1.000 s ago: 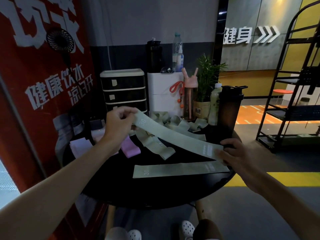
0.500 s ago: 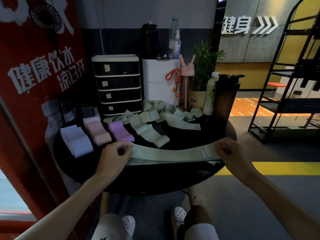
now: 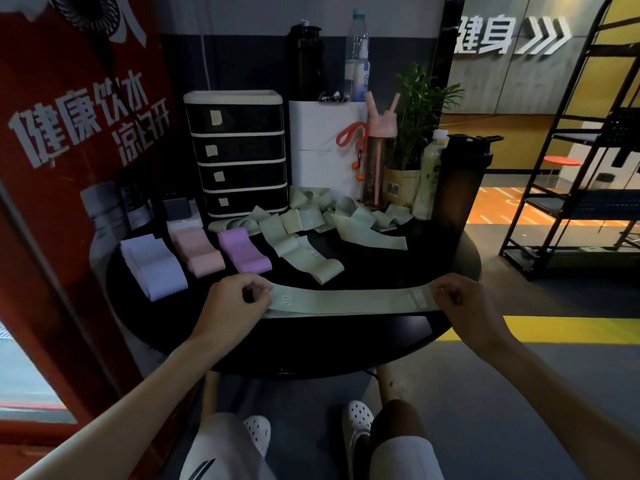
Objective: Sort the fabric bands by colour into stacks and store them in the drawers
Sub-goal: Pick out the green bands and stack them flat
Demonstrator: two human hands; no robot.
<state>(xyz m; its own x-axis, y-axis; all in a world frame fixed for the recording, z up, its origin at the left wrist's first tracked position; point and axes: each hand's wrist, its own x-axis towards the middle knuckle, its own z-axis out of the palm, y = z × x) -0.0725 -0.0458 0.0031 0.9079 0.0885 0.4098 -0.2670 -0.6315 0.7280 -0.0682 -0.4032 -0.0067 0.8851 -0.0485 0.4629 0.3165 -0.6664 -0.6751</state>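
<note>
A long pale green fabric band (image 3: 349, 301) lies flat near the front of the round black table (image 3: 311, 351), on top of another green band. My left hand (image 3: 235, 303) pinches its left end and my right hand (image 3: 460, 299) pinches its right end. Several loose green bands (image 3: 346, 223) lie tangled further back. Three folded stacks sit at the left: a lavender-white stack (image 3: 152, 266), a pink stack (image 3: 199, 251) and a purple stack (image 3: 244, 251). A black drawer unit (image 3: 239, 154) with four shut drawers stands at the back.
Behind the bands stand a white box (image 3: 322, 157), a pink bottle (image 3: 379, 157), a potted plant (image 3: 415, 133), a pale bottle (image 3: 429, 174) and a dark shaker (image 3: 460, 178). A red sign panel (image 3: 69, 133) borders the left. A black metal rack (image 3: 571, 168) stands at right.
Both hands lowered the green band from mid-air down onto the other green band at the table's front. The camera view tilted downward.
</note>
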